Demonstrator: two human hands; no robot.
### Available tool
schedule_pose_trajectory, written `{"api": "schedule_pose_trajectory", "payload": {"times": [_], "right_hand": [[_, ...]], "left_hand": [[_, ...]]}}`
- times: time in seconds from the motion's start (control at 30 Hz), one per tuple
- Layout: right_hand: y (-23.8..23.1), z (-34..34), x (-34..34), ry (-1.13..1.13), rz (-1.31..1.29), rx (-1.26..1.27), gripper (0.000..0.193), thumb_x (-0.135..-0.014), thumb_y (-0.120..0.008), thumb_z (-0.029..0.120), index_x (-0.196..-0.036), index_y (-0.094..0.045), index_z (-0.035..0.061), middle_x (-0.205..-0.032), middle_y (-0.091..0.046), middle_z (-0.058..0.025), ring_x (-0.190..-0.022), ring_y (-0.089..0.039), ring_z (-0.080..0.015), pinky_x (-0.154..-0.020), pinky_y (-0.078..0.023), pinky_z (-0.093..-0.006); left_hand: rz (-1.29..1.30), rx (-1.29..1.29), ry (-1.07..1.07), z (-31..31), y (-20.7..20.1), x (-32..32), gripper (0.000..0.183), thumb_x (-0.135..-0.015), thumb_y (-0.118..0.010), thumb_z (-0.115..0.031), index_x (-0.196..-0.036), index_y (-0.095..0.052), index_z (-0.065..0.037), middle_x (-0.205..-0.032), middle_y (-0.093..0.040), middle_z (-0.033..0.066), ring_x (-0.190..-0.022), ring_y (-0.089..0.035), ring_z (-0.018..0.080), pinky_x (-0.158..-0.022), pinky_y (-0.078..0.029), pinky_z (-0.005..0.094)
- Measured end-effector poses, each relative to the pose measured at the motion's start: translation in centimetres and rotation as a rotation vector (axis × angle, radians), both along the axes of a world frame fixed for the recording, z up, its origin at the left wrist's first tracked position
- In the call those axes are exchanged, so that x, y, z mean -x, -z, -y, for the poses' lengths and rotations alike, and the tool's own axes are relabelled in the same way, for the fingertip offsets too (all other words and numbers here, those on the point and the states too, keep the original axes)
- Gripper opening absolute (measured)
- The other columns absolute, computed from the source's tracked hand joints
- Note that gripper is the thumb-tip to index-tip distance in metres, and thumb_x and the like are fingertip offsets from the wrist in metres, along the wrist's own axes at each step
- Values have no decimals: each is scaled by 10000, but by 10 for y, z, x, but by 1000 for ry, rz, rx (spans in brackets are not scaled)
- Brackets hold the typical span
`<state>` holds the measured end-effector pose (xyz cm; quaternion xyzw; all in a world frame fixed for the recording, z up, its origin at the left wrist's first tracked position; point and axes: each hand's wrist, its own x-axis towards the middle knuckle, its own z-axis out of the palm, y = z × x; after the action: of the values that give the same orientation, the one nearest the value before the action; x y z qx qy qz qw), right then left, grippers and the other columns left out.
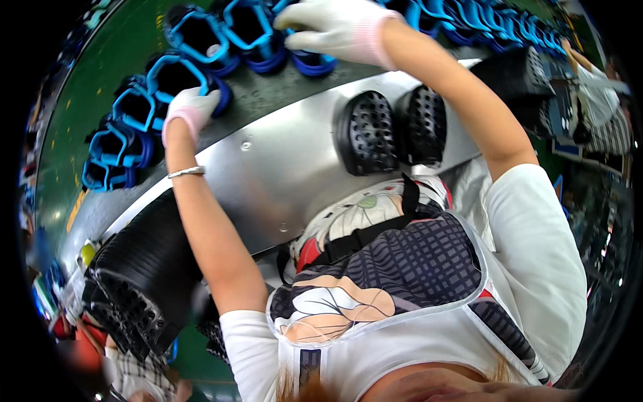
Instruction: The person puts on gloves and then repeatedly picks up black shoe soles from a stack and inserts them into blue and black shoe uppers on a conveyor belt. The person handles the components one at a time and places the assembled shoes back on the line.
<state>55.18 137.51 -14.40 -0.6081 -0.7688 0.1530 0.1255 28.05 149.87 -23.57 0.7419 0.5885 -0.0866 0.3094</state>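
Observation:
My left hand (193,107), in a white glove with a pink cuff, is closed on the near edge of a black and blue shoe upper (175,75). Its fingertips are partly hidden at the opening. My right hand (331,28), gloved the same way, hovers over another blue-trimmed shoe upper (313,63) with its fingers apart, slightly blurred. Between my arms, two black studded shoe soles (367,134) lie side by side on a shiny metal ledge (268,161), studs facing up.
More blue-trimmed shoe uppers (120,144) line the green conveyor belt (110,50), continuing to the far right. Stacked black soles (144,261) stand beside my left arm; another stack (516,74) is at the right. Other people (603,100) are at both sides.

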Motion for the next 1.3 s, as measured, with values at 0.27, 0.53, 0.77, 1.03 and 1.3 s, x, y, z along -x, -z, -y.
{"api": "schedule_pose_trajectory", "payload": {"times": [0.27,0.53,0.77,1.03,1.3], "right_hand": [[-7,201,-46,316,-71,149,318,-844,-636,340,-1011,-654,70,-949,-654,-140,-883,-639,-318,-778,-512,-390],[25,223,-29,260,71,-72,354,-781,-705,314,-1032,-618,81,-999,-625,-94,-957,-622,-280,-793,-521,-392],[33,218,-21,379,131,-131,311,-781,-709,313,-968,-622,80,-911,-628,-80,-895,-629,-268,-755,-525,-385],[18,227,-26,391,91,-92,315,-734,-765,259,-939,-632,60,-911,-637,-74,-866,-635,-277,-734,-517,-367],[-43,187,9,35,-144,-328,302,-720,-765,195,-957,-627,69,-929,-631,-85,-857,-628,-290,-725,-516,-382]], "left_hand": [[25,98,-176,-23,-3,-4,387,-849,-668,-394,-920,-605,-19,-682,-602,88,-517,-541,165,-491,-450,297],[-157,-617,-60,13,-17,1,606,-880,-581,-475,-1374,-535,-127,-1295,-580,149,-1079,-629,291,-923,-495,372],[144,-838,55,81,-51,-18,492,-913,-587,-416,-1312,-594,-128,-1335,-549,130,-1176,-571,275,-977,-456,358],[565,-415,62,124,-45,-33,340,-912,-641,-271,-1196,-672,-86,-1146,-648,87,-900,-645,149,-834,-510,278],[1642,864,-1,172,-45,-58,662,-995,-503,-431,-1447,-355,30,-1375,-508,181,-1220,-534,261,-1025,-448,402]]}}
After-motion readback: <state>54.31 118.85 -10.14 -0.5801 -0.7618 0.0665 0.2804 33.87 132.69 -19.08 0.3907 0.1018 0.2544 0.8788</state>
